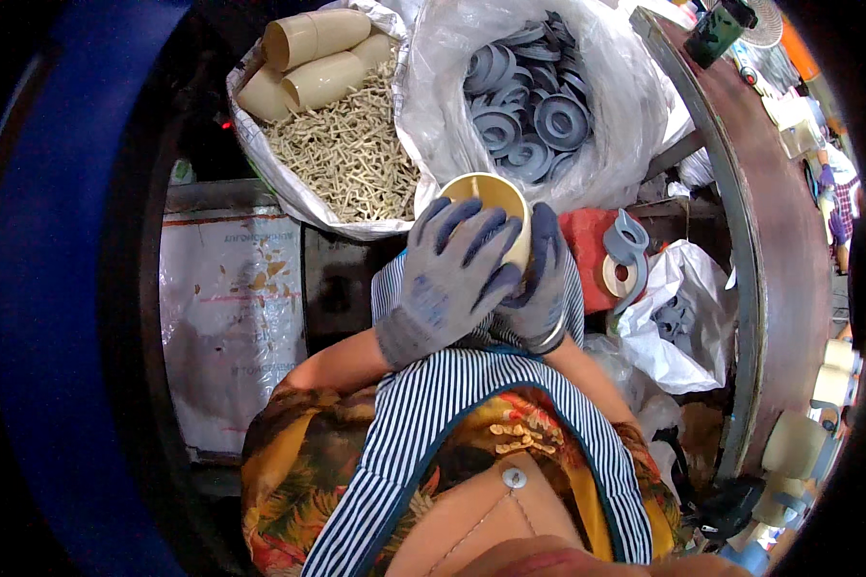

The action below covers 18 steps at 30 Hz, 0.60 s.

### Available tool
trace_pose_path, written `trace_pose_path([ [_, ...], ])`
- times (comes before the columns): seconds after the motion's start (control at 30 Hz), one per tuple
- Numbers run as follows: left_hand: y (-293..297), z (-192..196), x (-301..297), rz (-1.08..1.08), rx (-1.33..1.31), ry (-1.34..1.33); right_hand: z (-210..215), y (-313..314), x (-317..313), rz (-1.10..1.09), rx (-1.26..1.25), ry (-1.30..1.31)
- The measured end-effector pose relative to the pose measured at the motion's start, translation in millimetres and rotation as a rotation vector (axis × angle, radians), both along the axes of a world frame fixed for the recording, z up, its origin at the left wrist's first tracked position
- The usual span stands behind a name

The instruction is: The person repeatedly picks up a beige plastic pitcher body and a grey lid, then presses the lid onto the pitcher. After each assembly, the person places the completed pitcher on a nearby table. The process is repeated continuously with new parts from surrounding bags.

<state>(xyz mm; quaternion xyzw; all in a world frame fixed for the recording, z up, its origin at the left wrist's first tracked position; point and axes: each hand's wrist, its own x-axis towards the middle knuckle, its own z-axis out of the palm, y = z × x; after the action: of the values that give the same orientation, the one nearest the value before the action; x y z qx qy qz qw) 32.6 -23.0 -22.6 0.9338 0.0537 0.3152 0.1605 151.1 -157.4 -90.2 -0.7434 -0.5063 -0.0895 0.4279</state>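
One cup (498,197), cream in colour, is held above the lap, in front of the striped apron (433,394) and just beyond the near rim of the left sack, off that rim's right end. Its open mouth is uppermost, tilted slightly.

Both hands are gloved in grey. Left hand (452,274): laid across the near side of the cup, fingers slightly parted and bent against the wall. Right hand (541,279): fingers held together along the right side of the cup. The cup is clasped between the two; the tip of the right thumb cannot be made out.

Left sack (257,159): filled with short beige sticks (342,159); several spare cups (332,40) lie on these toward the far rim. Right sack (630,106): plastic-lined, containing grey rings (563,120) in a loose heap.

Right of the hands, a grey clip (628,252) and a cream ring (611,277) rest at the right edge of a red object (582,240). Adjacent, an open white bag (693,361) contains grey pieces (674,317).

The brown surface (779,212) runs along the right side; a dark bottle (717,34) is near its far left corner.
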Motion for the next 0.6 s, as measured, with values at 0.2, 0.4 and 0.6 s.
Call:
trace_pose_path([
  [0.2, 15.1, -14.4, 12.7, -0.018, 0.017, 0.063, -21.8, -10.6, -9.0, -0.004, -0.077, -0.088],
  [0.4, 30.7, -30.3, 7.0, -0.410, 0.194, 0.119, -29.1, -4.6, 0.9, 0.240, -0.002, 0.326],
  [0.6, 62.9, 9.6, 15.3, -0.516, -0.404, 0.193, -16.9, 8.7, -0.8, 0.257, -0.040, 0.115],
])
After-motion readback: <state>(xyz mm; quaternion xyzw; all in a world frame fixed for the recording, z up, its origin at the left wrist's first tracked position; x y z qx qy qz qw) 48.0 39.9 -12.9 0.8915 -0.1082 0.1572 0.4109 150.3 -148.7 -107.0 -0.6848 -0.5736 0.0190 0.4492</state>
